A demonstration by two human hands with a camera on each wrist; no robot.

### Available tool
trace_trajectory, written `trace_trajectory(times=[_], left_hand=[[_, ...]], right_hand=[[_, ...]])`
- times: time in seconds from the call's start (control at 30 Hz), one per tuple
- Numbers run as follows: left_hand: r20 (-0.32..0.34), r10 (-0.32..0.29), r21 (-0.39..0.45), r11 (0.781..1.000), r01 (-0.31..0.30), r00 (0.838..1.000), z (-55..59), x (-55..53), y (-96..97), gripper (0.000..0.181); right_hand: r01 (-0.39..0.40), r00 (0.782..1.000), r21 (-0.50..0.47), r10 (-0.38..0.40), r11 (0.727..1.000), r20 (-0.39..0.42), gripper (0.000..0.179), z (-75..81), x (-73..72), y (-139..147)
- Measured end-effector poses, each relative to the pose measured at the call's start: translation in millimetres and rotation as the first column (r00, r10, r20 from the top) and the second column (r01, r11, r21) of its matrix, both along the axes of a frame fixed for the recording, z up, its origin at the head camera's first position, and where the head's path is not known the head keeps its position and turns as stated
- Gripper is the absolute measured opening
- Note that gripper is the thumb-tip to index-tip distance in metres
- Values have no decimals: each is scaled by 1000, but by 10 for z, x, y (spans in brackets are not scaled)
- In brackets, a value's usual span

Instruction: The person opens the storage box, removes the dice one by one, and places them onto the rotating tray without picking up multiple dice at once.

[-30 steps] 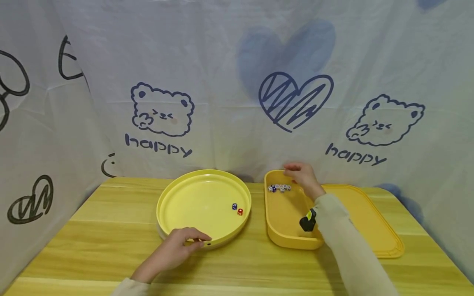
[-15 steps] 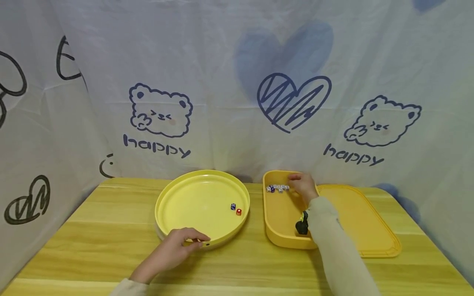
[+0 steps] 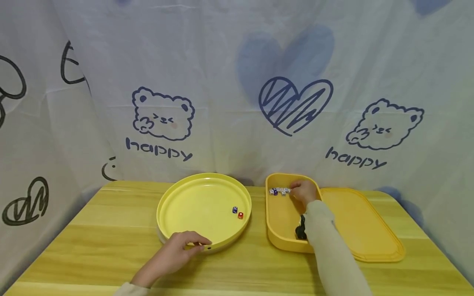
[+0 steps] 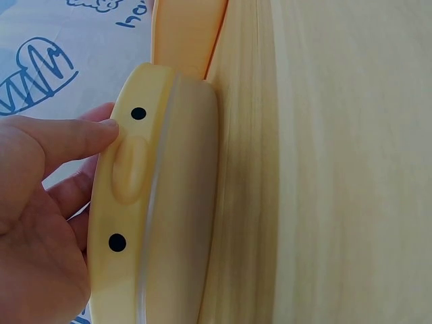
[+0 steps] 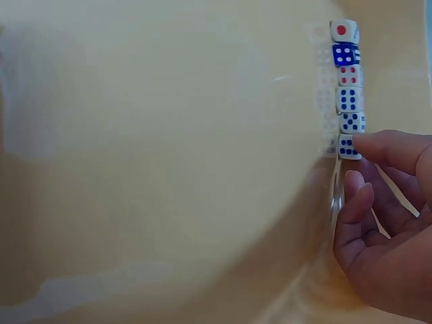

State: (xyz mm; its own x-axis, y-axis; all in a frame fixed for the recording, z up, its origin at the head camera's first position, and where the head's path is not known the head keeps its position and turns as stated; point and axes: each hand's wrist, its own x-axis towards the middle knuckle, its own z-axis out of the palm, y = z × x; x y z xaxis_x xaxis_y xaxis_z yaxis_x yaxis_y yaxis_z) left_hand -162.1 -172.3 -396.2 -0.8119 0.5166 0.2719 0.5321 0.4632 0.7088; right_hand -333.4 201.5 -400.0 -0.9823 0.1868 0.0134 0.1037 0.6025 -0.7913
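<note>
My left hand (image 3: 177, 253) holds the near rim of a round yellow tray (image 3: 164, 193), which bears a blue die (image 3: 235, 210) and a red die (image 3: 240, 215). In the left wrist view the thumb (image 4: 84, 140) presses the outer wall beside a black dot. My right hand (image 3: 304, 191) reaches into the back of an orange box (image 3: 286, 245), at the right end of a row of dice. There the right wrist view shows the thumb tip (image 5: 368, 142) touching the end white die (image 5: 347, 150), with other fingertips bent below it. A blue-faced die (image 5: 343, 55) sits among the white ones.
A flat orange lid (image 3: 364, 224) lies right of the box, partly under it in this view. A black device (image 3: 300, 231) shows beside the right sleeve, over the box. A printed white curtain (image 3: 229, 135) hangs behind the wooden table (image 3: 92, 230).
My right hand has moved down from above the box's back rim to the right end of the dice row. The left hand has stayed on the tray's rim.
</note>
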Motion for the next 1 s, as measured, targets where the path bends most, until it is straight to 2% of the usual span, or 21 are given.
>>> trace_trajectory(times=[0.13, 0.23, 0.3, 0.57, 0.8, 1.0], left_hand=[[-8, 2, 1, 1000, -2, 1000, -16, 1, 3, 16], [4, 6, -3, 1000, -6, 1000, -11, 5, 12, 16], [13, 9, -8, 1000, -9, 1000, -8, 7, 18, 17], [20, 8, -8, 1000, -8, 1000, 1, 12, 22, 17], [48, 16, -5, 1000, -16, 999, 7, 23, 24, 17], [44, 10, -4, 1000, -10, 999, 12, 17, 17, 16]], right_hand=[[-29, 999, 67, 30, 997, -22, 26, -46, -8, 12], [-60, 997, 147, 66, 987, -35, 22, -61, -17, 27], [-73, 996, 167, 79, 983, -32, 19, -70, -25, 37], [-87, 996, 122, 82, 989, 44, 15, -81, -56, 48], [-105, 994, 151, 103, 983, 21, 15, -71, -85, 69], [-127, 992, 133, 125, 983, 21, 20, 32, -53, 51]])
